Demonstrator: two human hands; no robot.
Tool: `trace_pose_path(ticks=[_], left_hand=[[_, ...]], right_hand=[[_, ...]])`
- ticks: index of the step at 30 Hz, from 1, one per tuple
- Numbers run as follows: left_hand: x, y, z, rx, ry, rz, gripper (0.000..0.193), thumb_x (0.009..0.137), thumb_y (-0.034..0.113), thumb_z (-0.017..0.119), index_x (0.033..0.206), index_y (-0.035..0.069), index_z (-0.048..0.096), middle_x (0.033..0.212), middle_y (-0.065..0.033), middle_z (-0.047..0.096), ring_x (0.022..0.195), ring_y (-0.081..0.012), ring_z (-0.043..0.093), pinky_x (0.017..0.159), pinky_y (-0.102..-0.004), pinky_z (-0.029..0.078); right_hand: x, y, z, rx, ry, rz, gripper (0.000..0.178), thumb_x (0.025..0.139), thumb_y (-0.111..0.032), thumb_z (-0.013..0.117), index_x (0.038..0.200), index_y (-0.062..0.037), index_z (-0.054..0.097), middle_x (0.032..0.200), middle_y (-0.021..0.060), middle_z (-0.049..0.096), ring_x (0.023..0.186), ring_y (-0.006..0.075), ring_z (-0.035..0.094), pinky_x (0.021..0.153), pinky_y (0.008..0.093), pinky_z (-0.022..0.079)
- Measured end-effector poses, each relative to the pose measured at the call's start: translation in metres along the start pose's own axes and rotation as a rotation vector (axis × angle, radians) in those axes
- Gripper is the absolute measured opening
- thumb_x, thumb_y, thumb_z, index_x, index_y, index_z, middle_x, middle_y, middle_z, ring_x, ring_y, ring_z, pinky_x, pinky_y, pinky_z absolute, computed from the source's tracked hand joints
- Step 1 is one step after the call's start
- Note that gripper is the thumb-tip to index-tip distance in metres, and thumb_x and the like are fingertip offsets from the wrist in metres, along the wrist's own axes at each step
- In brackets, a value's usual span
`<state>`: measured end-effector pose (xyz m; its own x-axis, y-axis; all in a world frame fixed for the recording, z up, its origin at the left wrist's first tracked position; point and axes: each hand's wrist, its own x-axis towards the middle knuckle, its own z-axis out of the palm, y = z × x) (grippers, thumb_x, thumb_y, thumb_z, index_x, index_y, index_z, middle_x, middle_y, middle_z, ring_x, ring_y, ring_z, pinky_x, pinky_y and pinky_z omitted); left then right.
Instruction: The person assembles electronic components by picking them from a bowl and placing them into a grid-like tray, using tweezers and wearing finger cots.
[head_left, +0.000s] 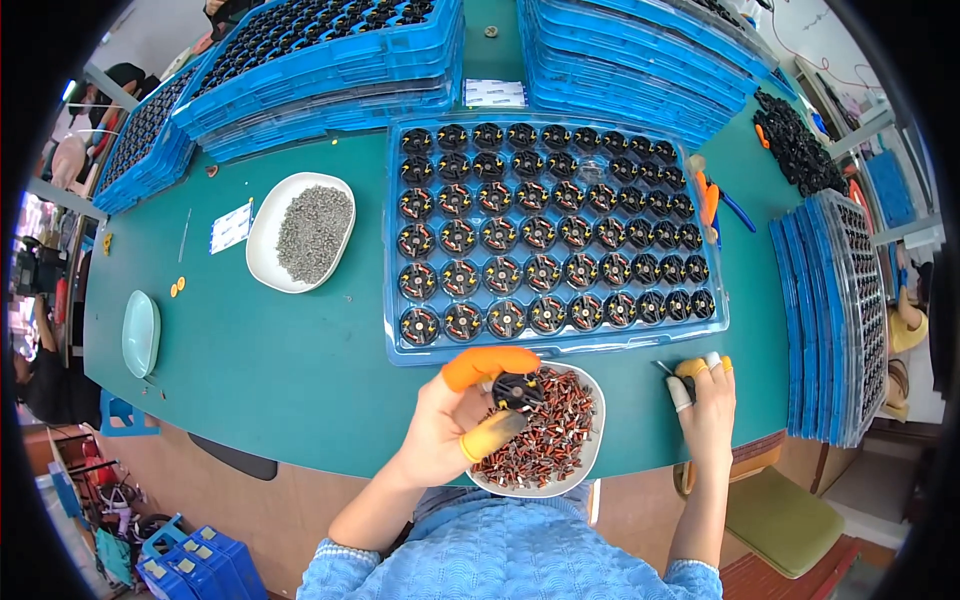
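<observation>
Black round part (pixel 515 390) is being gripped by the left hand (pixel 435 425): left grip is closed on it, an orange-covered finger (pixel 488 366) being pressed on the far side and a yellow-covered thumb (pixel 492 437) on the near side. Part is being held above the left side of a white bowl (pixel 597 432), off the tray. Whether the bowl's contents are being touched can't be told.

Bowl is being used for small red-brown and silver pieces (pixel 550 430), heaped; it is being carried by the near edge of the green worktop (pixel 330 380).

Thin tool (pixel 662 368) is being gripped by the right hand (pixel 708 410), right of the bowl. Right grip is closed on the tool, metal tip being pointed out to the left; the rest is being hidden by the fingers, so its kind can't be told. White and yellow finger covers are being worn there.

Clear blue tray (pixel 640 340) is being filled by rows of similar round parts, just beyond the bowl.

Left of the tray, grey pieces (pixel 315 233) are being held in a white dish (pixel 262 245); a pale green dish (pixel 141 333) is being carried farther left. Far side is being taken up by two tall tray stacks (pixel 330 100), (pixel 620 60); another stack (pixel 815 320) is being carried at right, a black pile (pixel 797 143) beyond it.
</observation>
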<state>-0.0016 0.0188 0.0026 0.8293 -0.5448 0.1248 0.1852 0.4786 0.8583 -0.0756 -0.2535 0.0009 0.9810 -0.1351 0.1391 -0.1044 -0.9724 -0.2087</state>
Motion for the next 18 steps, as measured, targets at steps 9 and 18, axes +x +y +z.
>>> trace_pose_path(ticks=[9, 18], left_hand=[[0.002, -0.001, 0.009, 0.342, 0.013, -0.014, 0.04, 0.067, 0.002, 0.067, 0.104, 0.001, 0.053, 0.101, -0.0077, 0.056, 0.09, -0.0156, 0.056, 0.08, -0.0284, 0.045], [0.0, 0.009, 0.006, 0.749, -0.031, 0.071, 0.038, 0.062, 0.007, 0.071, 0.098, 0.003, 0.059, 0.089, -0.0081, 0.059, 0.075, -0.0188, 0.059, 0.066, -0.0263, 0.048]], right_hand=[[0.013, -0.079, -0.014, 1.131, -0.403, -0.113, 0.011, 0.081, -0.01, 0.051, 0.085, -0.001, 0.056, 0.069, 0.006, 0.058, 0.058, 0.011, 0.056, 0.054, 0.0237, 0.046], [0.023, -0.085, -0.016, 0.894, -0.492, -0.214, 0.012, 0.078, -0.012, 0.056, 0.082, -0.0015, 0.057, 0.068, 0.0083, 0.06, 0.058, 0.02, 0.059, 0.053, 0.027, 0.046]])
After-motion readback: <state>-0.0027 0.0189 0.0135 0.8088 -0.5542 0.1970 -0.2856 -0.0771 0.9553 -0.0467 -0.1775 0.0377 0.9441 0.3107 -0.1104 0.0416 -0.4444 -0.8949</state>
